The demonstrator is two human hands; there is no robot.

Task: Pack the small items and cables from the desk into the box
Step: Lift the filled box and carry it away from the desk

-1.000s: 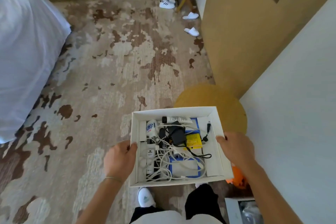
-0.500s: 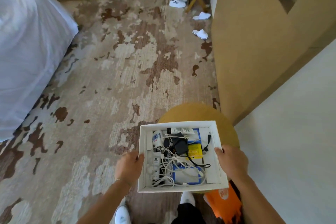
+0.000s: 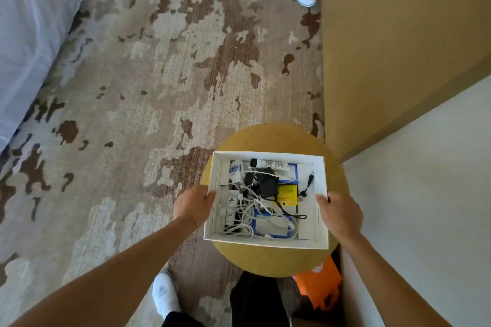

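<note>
My left hand (image 3: 195, 206) and right hand (image 3: 338, 214) clamp opposite side walls of the packed box (image 3: 268, 242), level between them above the round stool (image 3: 268, 260).

White box (image 3: 267, 239) full of cables (image 3: 248, 211)

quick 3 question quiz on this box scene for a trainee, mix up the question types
1. True or false: both hands grip the white box.
2. The box is above which surface? A) bed B) round wooden stool C) desk
3. What colour is the small packet among the cables?

Key:
1. True: left hand on the left wall, right hand on the right wall.
2. B, the round wooden stool.
3. Yellow: yellow packet, beside the white cables.
</note>
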